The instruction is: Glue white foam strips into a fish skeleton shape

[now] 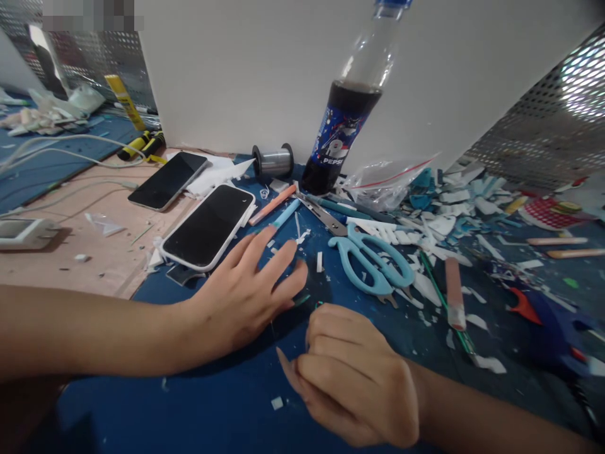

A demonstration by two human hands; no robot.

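Observation:
My left hand (250,284) reaches in palm down with its fingers spread, beside a white-cased phone (210,227). The index fingertip is close to a light blue stick (286,214); I cannot tell if they touch. A small green sliver (302,300) shows by the lower fingertips, and the thumb is hidden. Lower right, my right hand (354,372) is closed in a fist. A thin, pointed, tan-grey piece (287,369) sticks out at its left side, its kind unclear. A tiny green tip (319,304) shows at the top of the fist.
Blue-handled scissors (373,258) lie right of my hands. Behind stand a Pepsi bottle (343,120) and a wire spool (274,161). An orange stick (273,205) and a second phone (167,180) lie left. White scraps (472,202) and a blue glue gun (548,328) occupy the right.

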